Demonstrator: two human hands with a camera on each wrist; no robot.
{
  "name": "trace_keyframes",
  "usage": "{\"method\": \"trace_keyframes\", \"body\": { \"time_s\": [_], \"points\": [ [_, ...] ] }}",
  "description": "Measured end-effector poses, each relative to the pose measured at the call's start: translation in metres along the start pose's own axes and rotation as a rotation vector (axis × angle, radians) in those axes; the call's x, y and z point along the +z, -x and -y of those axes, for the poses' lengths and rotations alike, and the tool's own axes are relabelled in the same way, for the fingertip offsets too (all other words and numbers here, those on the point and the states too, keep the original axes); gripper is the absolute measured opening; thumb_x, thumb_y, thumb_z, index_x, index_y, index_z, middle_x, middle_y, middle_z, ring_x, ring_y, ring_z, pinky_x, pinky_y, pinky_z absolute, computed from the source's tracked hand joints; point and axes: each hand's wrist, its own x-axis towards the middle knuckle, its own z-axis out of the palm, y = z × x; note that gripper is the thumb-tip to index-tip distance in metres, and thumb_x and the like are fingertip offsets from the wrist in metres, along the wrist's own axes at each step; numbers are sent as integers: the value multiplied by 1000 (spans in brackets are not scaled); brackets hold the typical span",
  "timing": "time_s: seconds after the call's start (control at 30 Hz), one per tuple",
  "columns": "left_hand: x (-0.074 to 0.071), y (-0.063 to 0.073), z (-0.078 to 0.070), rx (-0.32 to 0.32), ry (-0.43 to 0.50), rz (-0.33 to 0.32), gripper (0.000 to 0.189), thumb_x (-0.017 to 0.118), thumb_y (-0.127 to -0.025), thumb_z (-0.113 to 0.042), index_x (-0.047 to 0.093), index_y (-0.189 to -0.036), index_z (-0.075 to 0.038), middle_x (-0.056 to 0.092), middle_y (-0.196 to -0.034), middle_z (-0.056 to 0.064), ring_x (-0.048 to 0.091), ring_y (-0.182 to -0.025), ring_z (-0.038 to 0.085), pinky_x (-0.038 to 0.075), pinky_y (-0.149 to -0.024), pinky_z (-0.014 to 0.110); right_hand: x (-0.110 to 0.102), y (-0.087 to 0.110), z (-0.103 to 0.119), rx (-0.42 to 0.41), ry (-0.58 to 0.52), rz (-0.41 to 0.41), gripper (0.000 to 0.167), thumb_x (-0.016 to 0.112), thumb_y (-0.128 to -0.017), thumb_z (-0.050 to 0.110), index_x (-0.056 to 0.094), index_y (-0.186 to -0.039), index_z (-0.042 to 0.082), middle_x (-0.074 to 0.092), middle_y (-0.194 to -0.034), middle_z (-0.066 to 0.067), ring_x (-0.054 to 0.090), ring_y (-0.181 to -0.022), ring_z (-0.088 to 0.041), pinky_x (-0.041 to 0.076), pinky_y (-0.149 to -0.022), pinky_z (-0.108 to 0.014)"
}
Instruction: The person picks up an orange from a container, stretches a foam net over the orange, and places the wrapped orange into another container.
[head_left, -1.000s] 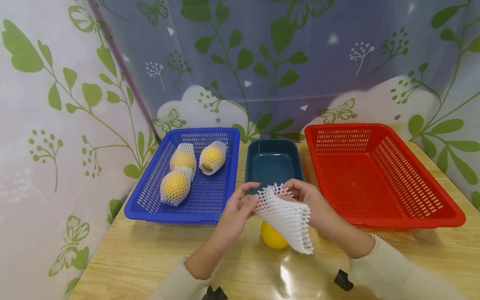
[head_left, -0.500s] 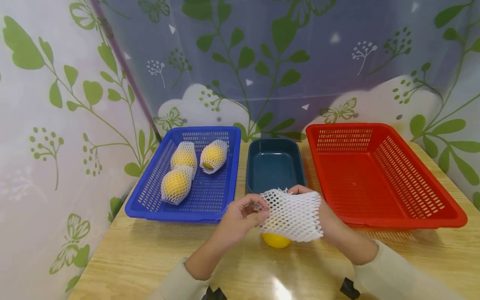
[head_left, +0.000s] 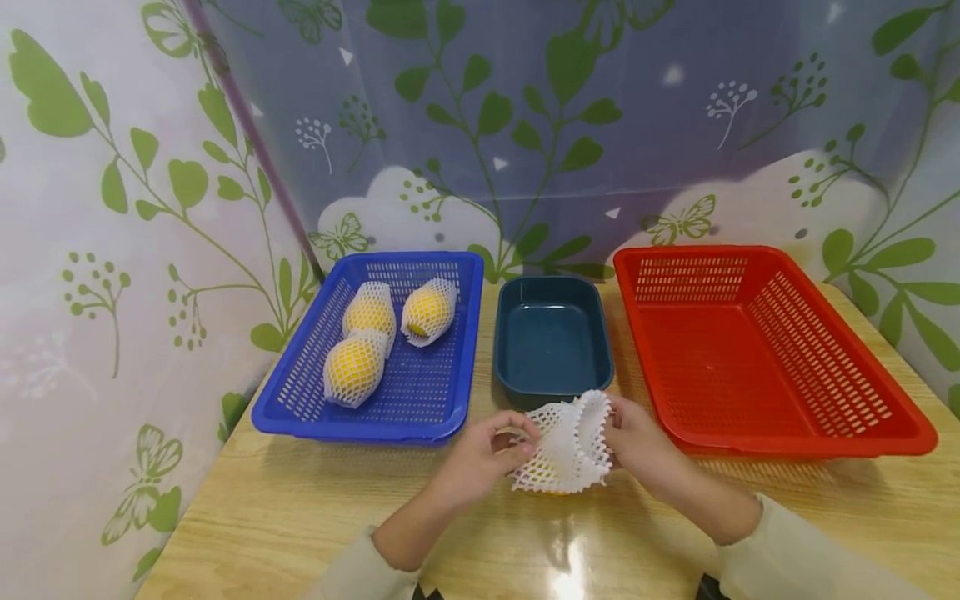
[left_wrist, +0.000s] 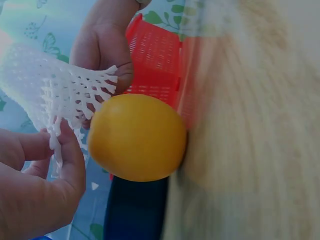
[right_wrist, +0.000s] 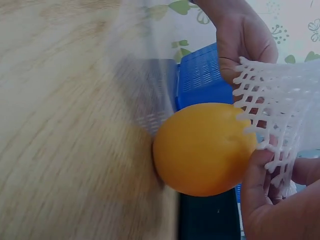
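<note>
A white foam net sleeve (head_left: 564, 446) is stretched between both hands, its mesh edge spread apart. My left hand (head_left: 480, 458) pinches its left side between thumb and fingers. On the other side my right hand (head_left: 641, 442) holds the edge, with some fingers hidden behind the mesh. Beneath the sleeve a round yellow-orange fruit (left_wrist: 139, 137) rests on the table, nearly covered in the head view. In the right wrist view the mesh edge reaches just over the upper part of the fruit (right_wrist: 200, 150); neither hand grips the fruit.
A blue basket (head_left: 352, 433) at left holds three net-wrapped yellow fruits (head_left: 352, 371). A dark teal tray (head_left: 551, 337) stands in the middle, just beyond the hands. To the right is a red basket (head_left: 720, 358). Patterned cloth (head_left: 465, 108) hangs behind the wooden table (head_left: 300, 517).
The sleeve has been turned and lowered from above the fruit onto its top, so less yellow shows in the head view. Both hands have come down with it.
</note>
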Motion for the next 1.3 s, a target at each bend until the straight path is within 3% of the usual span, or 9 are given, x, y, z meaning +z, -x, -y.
{"method": "trace_keyframes", "body": {
  "time_s": [0.1, 0.3, 0.43, 0.67, 1.0, 1.17, 1.3],
  "points": [
    [0, 0, 5, -16, -11, -10, 15, 58, -92, 8, 57, -106, 12, 60, -108, 19, 59, -87, 10, 49, -76, 19, 0, 0, -1, 64, 31, -19, 24, 46, -97, 3, 44, -117, -9, 66, -82, -4, 63, -67, -15, 57, -60, -32],
    [-2, 0, 14, -110, 25, -28, 17, 56, -92, 8, 56, -108, 12, 59, -95, 6, 54, -72, 7, 45, -63, 18, 0, 1, -9, 146, 146, -89, 15, 52, -98, 9, 48, -109, -1, 53, -73, -5, 53, -64, -18, 48, -54, -29],
    [-3, -1, 17, -168, 29, -49, 16, 57, -92, 7, 57, -108, 9, 59, -92, 2, 53, -71, 8, 45, -62, 19, 0, 1, -15, 132, 158, -88, 15, 51, -98, 7, 49, -109, -3, 54, -74, -4, 51, -65, -17, 45, -55, -28],
    [-8, -3, 22, -216, 9, -50, 17, 59, -93, 3, 59, -109, 7, 59, -96, 5, 53, -73, 10, 49, -65, 24, -2, 1, -22, 121, 145, -75, 17, 51, -101, 11, 49, -109, -3, 55, -79, -6, 53, -68, -17, 50, -58, -29],
    [-11, -5, 22, -274, 29, -64, 25, 52, -98, -9, 61, -111, 10, 62, -104, 8, 57, -82, 10, 54, -72, 28, -3, 0, -29, 124, 114, -57, 9, 45, -100, -1, 45, -107, -6, 53, -93, -13, 56, -73, -20, 56, -61, -32],
    [-12, -4, 21, -289, 25, -39, 37, 51, -101, -21, 58, -116, 12, 64, -106, 13, 63, -88, 17, 56, -80, 36, -4, 1, -32, 134, 96, -52, 10, 44, -100, -2, 44, -108, -8, 54, -93, -14, 57, -74, -21, 58, -63, -35],
    [-14, -3, 22, -278, 9, -1, 37, 54, -101, -21, 55, -118, 13, 62, -109, 17, 65, -93, 23, 56, -84, 40, -4, 1, -32, 147, 99, -52, 13, 46, -100, 0, 45, -110, -8, 56, -93, -14, 58, -75, -21, 58, -64, -35]
  ]
}}
